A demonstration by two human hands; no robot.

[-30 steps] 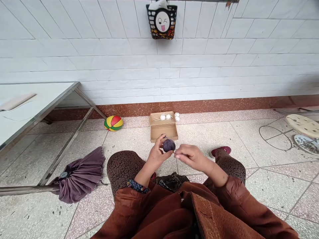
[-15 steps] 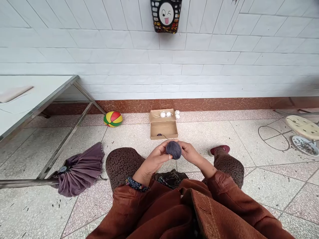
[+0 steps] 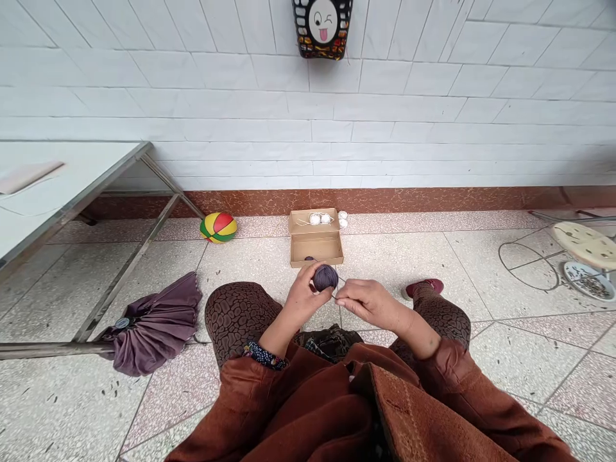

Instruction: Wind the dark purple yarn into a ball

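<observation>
My left hand (image 3: 304,292) is closed around a dark purple-grey ball of yarn (image 3: 326,277), thumb at its lower side. To the right of the ball, my right hand (image 3: 368,300) pinches a strand of the same yarn (image 3: 339,280) that runs off the ball. Just beyond my hands an opened cardboard box (image 3: 332,246) lies on the floor. A small dark piece of yarn (image 3: 309,258) shows at its near left corner. White yarn balls (image 3: 320,219) rest in the box's far part, with more white balls (image 3: 342,219) beside it.
To the left stand a metal-framed table (image 3: 115,168), a colourful ball (image 3: 218,228) and a folded purple umbrella (image 3: 154,324). At the right are a stool (image 3: 584,245) and a bowl of seed shells (image 3: 590,280). A black basket (image 3: 322,48) hangs on the tiled wall.
My right hand has left the ball's side and moved right and slightly down, drawing out a strand. The ball has shifted a little left and up in my left hand.
</observation>
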